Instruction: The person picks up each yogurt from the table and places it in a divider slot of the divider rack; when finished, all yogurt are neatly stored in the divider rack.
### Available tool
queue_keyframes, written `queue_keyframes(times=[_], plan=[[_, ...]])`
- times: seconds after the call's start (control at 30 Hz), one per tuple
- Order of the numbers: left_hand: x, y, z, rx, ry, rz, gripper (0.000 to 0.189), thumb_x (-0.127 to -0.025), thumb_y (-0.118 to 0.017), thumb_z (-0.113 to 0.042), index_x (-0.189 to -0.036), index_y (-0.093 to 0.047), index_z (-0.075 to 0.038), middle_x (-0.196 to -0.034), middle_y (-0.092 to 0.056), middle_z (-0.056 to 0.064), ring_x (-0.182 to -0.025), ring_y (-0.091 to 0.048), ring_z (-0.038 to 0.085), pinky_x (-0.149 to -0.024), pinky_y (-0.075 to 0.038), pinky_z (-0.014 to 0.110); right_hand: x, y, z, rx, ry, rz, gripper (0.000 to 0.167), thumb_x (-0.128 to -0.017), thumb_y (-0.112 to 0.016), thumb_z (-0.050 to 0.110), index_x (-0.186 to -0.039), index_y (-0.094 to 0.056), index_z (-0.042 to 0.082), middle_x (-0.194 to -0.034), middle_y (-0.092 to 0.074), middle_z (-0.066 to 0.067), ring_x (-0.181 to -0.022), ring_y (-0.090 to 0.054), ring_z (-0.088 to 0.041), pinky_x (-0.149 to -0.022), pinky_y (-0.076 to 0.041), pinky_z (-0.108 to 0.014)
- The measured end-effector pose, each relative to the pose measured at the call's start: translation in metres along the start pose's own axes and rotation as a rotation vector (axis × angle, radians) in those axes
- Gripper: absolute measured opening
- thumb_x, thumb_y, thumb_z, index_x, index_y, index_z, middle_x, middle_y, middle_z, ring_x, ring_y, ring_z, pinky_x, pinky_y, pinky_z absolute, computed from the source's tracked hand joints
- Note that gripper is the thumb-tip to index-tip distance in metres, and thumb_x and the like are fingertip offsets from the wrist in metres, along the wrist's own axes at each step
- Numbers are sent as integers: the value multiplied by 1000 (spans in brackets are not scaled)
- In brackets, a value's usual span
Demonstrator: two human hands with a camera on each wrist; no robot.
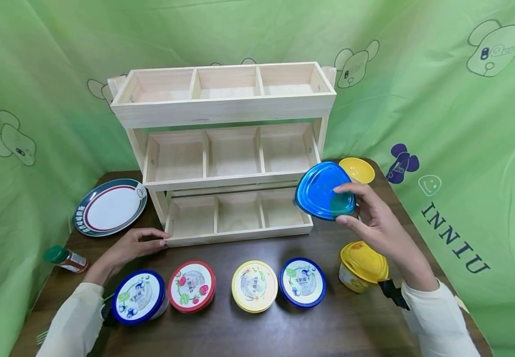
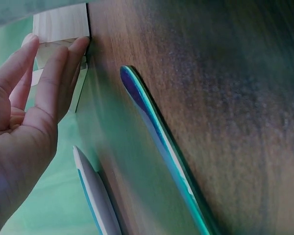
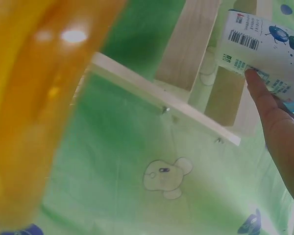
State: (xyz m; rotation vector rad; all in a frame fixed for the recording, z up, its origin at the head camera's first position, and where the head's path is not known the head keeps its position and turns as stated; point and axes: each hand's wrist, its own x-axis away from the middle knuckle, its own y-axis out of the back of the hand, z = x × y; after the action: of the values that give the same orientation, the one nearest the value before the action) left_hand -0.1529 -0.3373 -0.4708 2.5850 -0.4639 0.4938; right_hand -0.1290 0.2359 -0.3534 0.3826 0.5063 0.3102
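My right hand grips a tub with a translucent blue lid, held up in front of the right side of a three-tier wooden rack. In the right wrist view, this tub shows a white side with a barcode and blueberry print. At the rack's lower left corner, my left hand touches the end of the bottom tray with nearly straight fingers. Four-sided compartments in all three tiers hold nothing visible. In the left wrist view, the fingertips of the left hand meet the wooden corner.
In front stand tubs with blue, red, yellow and blue lids. A yellow tub and yellow bowl are right; a plate and green-capped jar left. A thin teal object lies near the left wrist.
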Motion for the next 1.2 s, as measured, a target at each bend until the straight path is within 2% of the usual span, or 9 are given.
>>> queue_keyframes(times=[0.2, 0.43, 0.6, 0.73, 0.8, 1.0, 1.2], plan=[[-1, 1, -1, -9, -6, -4, 41, -108, -72, -26, -141, -69, -1, -133, -72, 16, -116, -70, 26, -98, -61, 35, -12, 2, 11, -28, 38, 18, 57, -96, -67, -20, -147, -52, 0, -158, -45, -3, -137, -52, -12, -109, -48, -17], [1, 2, 0, 28, 0, 15, 41, -108, -71, -23, -142, -68, 1, -137, -69, 19, -125, -70, 33, -103, -62, 40, -24, 10, 17, -100, 95, 26, 53, -98, -65, -20, -147, -52, -4, -155, -49, -10, -131, -59, -16, -106, -53, -20], [1, 2, 1, 39, 0, 20, 41, -109, -70, -22, -142, -67, 1, -139, -68, 20, -129, -69, 36, -104, -61, 41, -37, 13, 15, -135, 70, 14, 49, -101, -63, -17, -147, -51, -4, -161, -43, -13, -139, -54, -16, -109, -50, -19], [0, 2, 1, 33, 3, 16, 41, -109, -70, -24, -142, -67, 0, -138, -68, 19, -128, -69, 35, -105, -60, 43, -48, 14, 12, -99, 37, -18, 51, -102, -63, -14, -150, -50, -2, -161, -43, -12, -138, -53, -18, -107, -51, -18], [0, 1, 1, 30, 4, 16, 41, -109, -70, -24, -142, -68, 0, -138, -69, 19, -128, -69, 35, -106, -60, 44, -53, 14, 11, -105, 31, -25, 52, -103, -64, -13, -151, -48, -2, -161, -41, -11, -140, -52, -23, -108, -51, -18], [-1, 1, 1, 50, 9, 25, 41, -110, -69, -23, -142, -67, 1, -138, -69, 19, -129, -68, 36, -106, -60, 43, -67, 11, 6, -123, 17, -58, 51, -104, -63, -10, -152, -46, -1, -165, -38, -8, -149, -41, -48, -112, -48, -19], [-1, 2, 2, 55, 12, 26, 42, -110, -69, -25, -143, -67, 0, -139, -68, 19, -130, -68, 36, -107, -59, 44, -79, 10, -7, -201, 38, -108, 49, -105, -63, -8, -150, -46, -4, -168, -33, -10, -155, -32, -50, -117, -45, -22]])
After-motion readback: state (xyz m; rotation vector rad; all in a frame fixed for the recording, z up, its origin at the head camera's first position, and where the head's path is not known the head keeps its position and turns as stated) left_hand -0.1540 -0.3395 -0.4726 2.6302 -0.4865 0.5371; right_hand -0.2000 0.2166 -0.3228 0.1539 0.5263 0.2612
